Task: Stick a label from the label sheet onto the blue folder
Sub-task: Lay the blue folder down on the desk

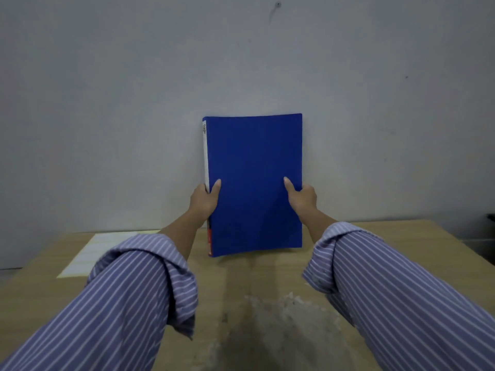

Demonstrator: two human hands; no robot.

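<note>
The blue folder (253, 183) is held upright above the far part of the table, its plain front cover facing me and a white spine strip along its left edge. My left hand (205, 199) grips the left edge near the spine, thumb on the cover. My right hand (302, 196) grips the right edge the same way. The label sheet (88, 254), pale with rows of white labels, lies flat on the table to the left, partly hidden by my left sleeve.
The wooden table (267, 277) has a worn, whitish rough patch (281, 317) near its front middle. A grey wall (241, 62) stands right behind the table. A dark object (490, 218) shows at the right edge.
</note>
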